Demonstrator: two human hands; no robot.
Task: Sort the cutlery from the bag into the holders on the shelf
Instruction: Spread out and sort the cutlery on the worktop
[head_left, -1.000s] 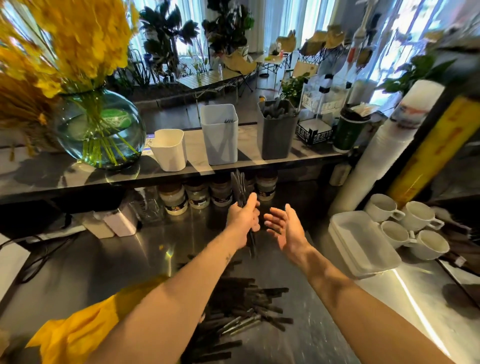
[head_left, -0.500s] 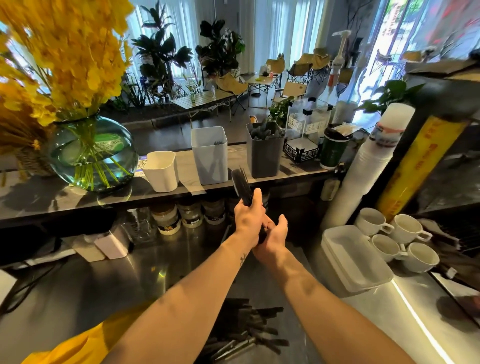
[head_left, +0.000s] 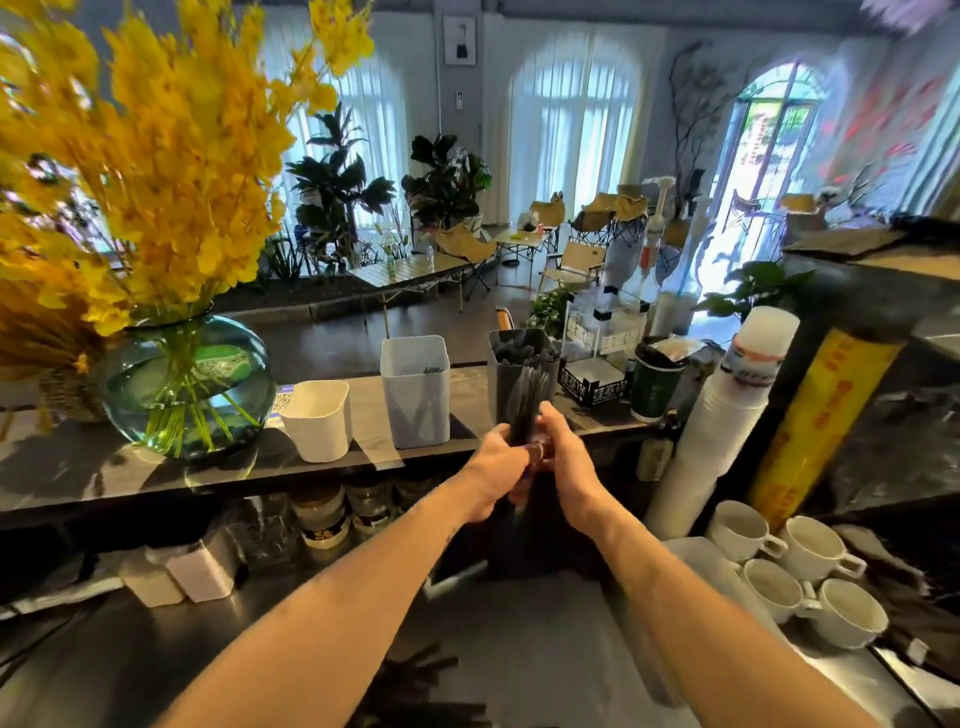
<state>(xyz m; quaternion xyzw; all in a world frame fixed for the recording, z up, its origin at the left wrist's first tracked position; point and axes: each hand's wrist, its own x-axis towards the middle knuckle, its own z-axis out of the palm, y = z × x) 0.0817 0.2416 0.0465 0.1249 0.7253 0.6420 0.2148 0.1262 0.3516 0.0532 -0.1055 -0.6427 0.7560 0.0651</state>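
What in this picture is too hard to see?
Head view:
- black bundle: blurred; forks, knives or spoons, cannot tell.
- its lower ends: covered by the left hand and right hand.
- grey holder: wall hides all but tips.
- pile: cut by bottom edge.

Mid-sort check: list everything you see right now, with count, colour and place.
shelf: one, dark, across the middle
vase: one, green glass with yellow flowers, shelf left
white holder: one, white, shelf, right of vase
pale grey holder: one, pale grey, shelf centre
dark grey holder: one, dark grey, shelf, black cutlery inside
lidded cup: one, dark green, shelf right
cup stack: one, white, leaning, right of shelf
mugs: four, white, counter right
loose cutlery: pile, black, counter, bottom edge
cutlery bundle: one, black, upright before dark grey holder
left grip: bare hand, holds bundle
right grip: bare hand, holds bundle
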